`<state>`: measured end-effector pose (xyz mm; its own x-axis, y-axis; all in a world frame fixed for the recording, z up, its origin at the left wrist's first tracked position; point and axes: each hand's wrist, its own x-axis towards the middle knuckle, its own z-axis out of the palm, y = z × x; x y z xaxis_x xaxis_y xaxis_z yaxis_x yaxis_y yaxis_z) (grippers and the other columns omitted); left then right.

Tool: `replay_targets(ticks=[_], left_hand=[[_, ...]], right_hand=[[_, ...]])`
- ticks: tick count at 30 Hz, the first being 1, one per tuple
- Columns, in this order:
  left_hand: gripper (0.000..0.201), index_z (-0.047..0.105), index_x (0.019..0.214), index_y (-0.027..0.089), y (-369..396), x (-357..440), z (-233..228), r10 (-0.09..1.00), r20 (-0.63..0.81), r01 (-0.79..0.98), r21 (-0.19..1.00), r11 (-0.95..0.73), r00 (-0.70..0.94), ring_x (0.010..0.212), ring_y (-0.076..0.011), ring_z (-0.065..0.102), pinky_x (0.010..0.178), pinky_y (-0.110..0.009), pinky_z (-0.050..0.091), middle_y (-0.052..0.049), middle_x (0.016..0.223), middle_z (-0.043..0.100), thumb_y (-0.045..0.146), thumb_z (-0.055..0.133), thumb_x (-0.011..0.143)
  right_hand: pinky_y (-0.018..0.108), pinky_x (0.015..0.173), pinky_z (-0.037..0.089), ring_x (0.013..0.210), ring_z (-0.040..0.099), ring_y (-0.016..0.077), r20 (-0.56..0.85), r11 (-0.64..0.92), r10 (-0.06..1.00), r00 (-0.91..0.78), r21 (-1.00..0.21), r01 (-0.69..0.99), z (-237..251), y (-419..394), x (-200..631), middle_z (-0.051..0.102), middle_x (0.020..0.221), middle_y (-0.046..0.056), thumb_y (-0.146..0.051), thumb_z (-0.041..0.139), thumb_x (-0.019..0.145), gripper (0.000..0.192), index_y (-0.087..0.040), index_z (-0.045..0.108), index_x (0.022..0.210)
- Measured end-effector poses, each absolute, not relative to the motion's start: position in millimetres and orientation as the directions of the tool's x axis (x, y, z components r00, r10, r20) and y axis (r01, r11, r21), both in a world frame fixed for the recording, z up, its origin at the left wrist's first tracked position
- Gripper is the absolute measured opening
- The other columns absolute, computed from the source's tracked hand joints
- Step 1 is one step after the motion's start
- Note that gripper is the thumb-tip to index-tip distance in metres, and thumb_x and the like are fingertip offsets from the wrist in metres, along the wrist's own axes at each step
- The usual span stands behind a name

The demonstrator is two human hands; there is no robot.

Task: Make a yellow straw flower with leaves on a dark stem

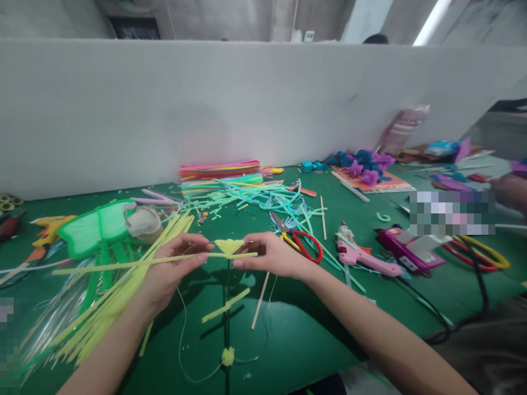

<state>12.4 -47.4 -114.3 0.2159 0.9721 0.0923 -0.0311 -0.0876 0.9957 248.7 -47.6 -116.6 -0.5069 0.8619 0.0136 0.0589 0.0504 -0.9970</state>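
My left hand and my right hand together pinch a thin yellow-green strip held level above the green table. Between my fingertips sits a small yellow fan-shaped piece on top of a dark green stem. The stem hangs down toward me, with a pale yellow leaf strip across it and a small yellow blob near its lower end. A thin clear thread loops below my left hand. A wooden stick lies under my right wrist.
Yellow-green strips fan out at the left beside a green butterfly shape. Red-handled scissors, a pink glue gun and a purple one lie at the right. Stacked coloured strips and paper flowers sit by the white partition.
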Motion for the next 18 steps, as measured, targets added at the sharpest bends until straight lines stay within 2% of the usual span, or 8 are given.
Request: replay_targets(ticks=[3,5,9,11,13,16,17,18], left_hand=[[0.033,0.064,0.103,0.021,-47.2,13.9,-113.1,0.971,0.043,-0.052,0.998,-0.031,0.237,0.102,-0.0215,0.064,0.086,-0.031,0.052,-0.004,0.104,0.067,0.026,0.077,0.074],[0.038,0.061,0.11,0.022,-47.4,15.0,-111.9,0.973,-0.018,-0.063,0.997,0.033,0.229,0.106,-0.0232,0.062,0.083,-0.032,0.053,-0.005,0.114,0.064,0.033,0.074,0.076],[0.036,0.064,0.094,0.016,-48.8,16.3,-109.3,0.929,-0.287,0.051,0.958,0.283,0.233,0.094,-0.0235,0.065,0.071,-0.03,0.054,-0.011,0.104,0.068,0.048,0.069,0.078],[0.037,0.065,0.093,0.015,-47.5,12.9,-106.1,0.909,-0.359,0.105,0.933,0.343,0.212,0.097,-0.0251,0.065,0.071,-0.031,0.053,-0.012,0.107,0.069,0.048,0.07,0.077],[0.038,0.064,0.103,0.018,-43.5,3.5,-100.5,0.946,-0.291,0.046,0.957,0.287,0.146,0.109,-0.0272,0.061,0.081,-0.033,0.053,-0.011,0.121,0.064,0.046,0.07,0.078],[0.043,0.058,0.115,0.024,-36.1,-18.8,-89.2,0.987,-0.085,-0.117,0.991,0.069,-0.138,0.118,-0.028,0.057,0.096,-0.04,0.047,-0.008,0.132,0.058,0.038,0.071,0.077],[0.048,0.054,0.12,0.026,-34.7,-25.8,-85.7,0.973,0.008,-0.073,0.997,-0.026,-0.231,0.121,-0.0278,0.055,0.1,-0.042,0.044,-0.007,0.133,0.057,0.036,0.072,0.076],[0.054,0.049,0.125,0.028,-34.3,-31.0,-82.8,0.924,0.168,0.041,0.986,-0.164,-0.343,0.123,-0.0272,0.052,0.102,-0.044,0.042,-0.006,0.135,0.054,0.036,0.071,0.077]], right_hand=[[0.031,0.073,0.052,0.074,0.069,0.0171,-0.001,0.019,0.862,-0.506,-0.999,0.036,-119.1,-45.2,248.8,0.073,0.08,0.005,-0.043,0.068,0.078,0.029,-0.014,0.066,0.081],[0.029,0.07,0.051,0.074,0.069,0.0171,-0.033,-0.015,0.873,-0.487,-0.999,0.041,-121.0,-42.9,249.7,0.073,0.079,0.006,-0.045,0.069,0.076,0.031,-0.014,0.067,0.08],[0.025,0.063,0.048,0.07,0.069,0.0162,-0.088,-0.049,0.895,-0.437,-0.994,0.099,-120.6,-40.2,251.4,0.073,0.077,0.006,-0.05,0.071,0.072,0.037,-0.014,0.067,0.078],[0.024,0.062,0.047,0.069,0.068,0.0157,-0.106,-0.062,0.899,-0.426,-0.991,0.115,-118.7,-40.3,252.1,0.073,0.076,0.007,-0.051,0.071,0.072,0.039,-0.013,0.067,0.078],[0.024,0.062,0.046,0.069,0.068,0.0151,-0.121,-0.071,0.901,-0.417,-0.989,0.132,-117.0,-40.5,253.1,0.073,0.076,0.007,-0.051,0.071,0.072,0.039,-0.013,0.067,0.077],[0.022,0.058,0.044,0.067,0.066,0.0138,-0.144,-0.073,0.896,-0.42,-0.981,0.181,-117.8,-39.8,254.5,0.073,0.078,0.008,-0.049,0.07,0.074,0.036,-0.013,0.067,0.077],[0.021,0.056,0.043,0.065,0.065,0.013,-0.149,-0.065,0.894,-0.422,-0.976,0.207,-119.2,-39.2,254.6,0.073,0.078,0.007,-0.048,0.069,0.075,0.035,-0.013,0.067,0.077],[0.021,0.055,0.043,0.063,0.064,0.0123,-0.151,-0.052,0.893,-0.424,-0.971,0.235,-121.3,-38.6,254.3,0.073,0.078,0.007,-0.046,0.067,0.076,0.033,-0.013,0.066,0.077]])
